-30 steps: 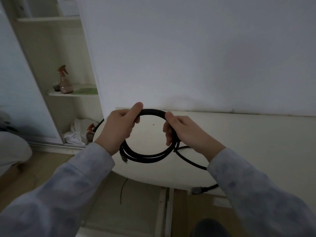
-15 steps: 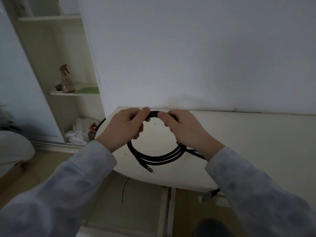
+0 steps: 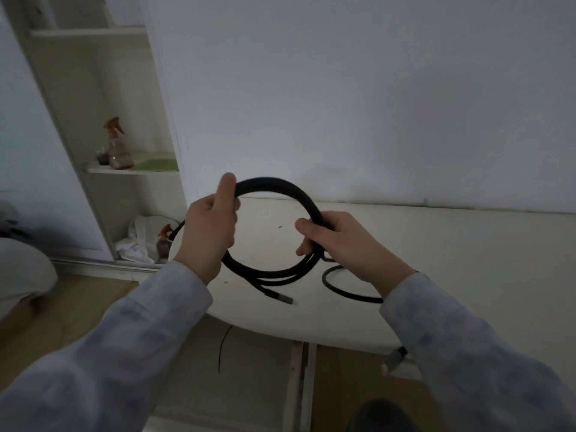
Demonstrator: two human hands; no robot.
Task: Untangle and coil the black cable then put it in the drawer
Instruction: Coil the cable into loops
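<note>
The black cable [image 3: 274, 187] forms a round coil of several loops, held up over the cream table [image 3: 452, 244]. My left hand [image 3: 210, 232] grips the coil's left side, thumb on top. My right hand [image 3: 339, 241] clasps the right side of the coil. One plug end [image 3: 282, 298] sticks out below the coil. A loose tail [image 3: 339, 291] runs under my right wrist, and the other plug [image 3: 394, 360] hangs below the table's front edge. No drawer is in view.
An open shelf unit at the left holds a spray bottle [image 3: 117, 145]; a second bottle [image 3: 163, 241] and white cloth lie at its base. A white wall rises behind the table. Wooden floor and a pale panel [image 3: 249, 369] lie below.
My hands have moved apart along the coil, the right one sliding down its right side. The loop has opened wider and the hanging tail has shortened.
</note>
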